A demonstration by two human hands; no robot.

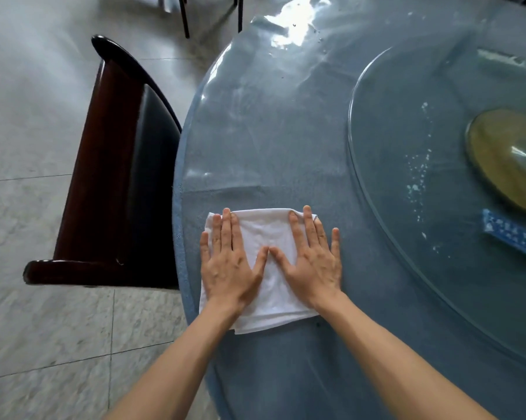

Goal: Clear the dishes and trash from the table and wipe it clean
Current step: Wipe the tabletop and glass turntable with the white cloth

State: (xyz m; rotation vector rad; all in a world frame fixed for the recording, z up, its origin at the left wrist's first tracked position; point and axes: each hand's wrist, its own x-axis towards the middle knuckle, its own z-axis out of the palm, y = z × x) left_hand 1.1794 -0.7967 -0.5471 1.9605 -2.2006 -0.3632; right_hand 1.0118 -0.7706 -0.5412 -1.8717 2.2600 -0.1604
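Note:
A folded white cloth (267,234) lies flat on the round table (286,131), which has a blue cover under clear plastic. My left hand (229,262) presses flat on the cloth's left half, fingers straight. My right hand (311,262) presses flat on its right half, fingers spread, the little finger on the table beside the cloth. The two thumbs nearly touch at the cloth's middle. A glass turntable (407,147) fills the table's right side and carries white specks and crumbs (417,171).
A dark wooden chair (110,183) with a black seat stands tucked against the table's left edge. A blue patterned strip (511,236) and a yellowish round base (507,159) show through the turntable. Tiled floor lies to the left; more chair legs (184,16) stand at the top.

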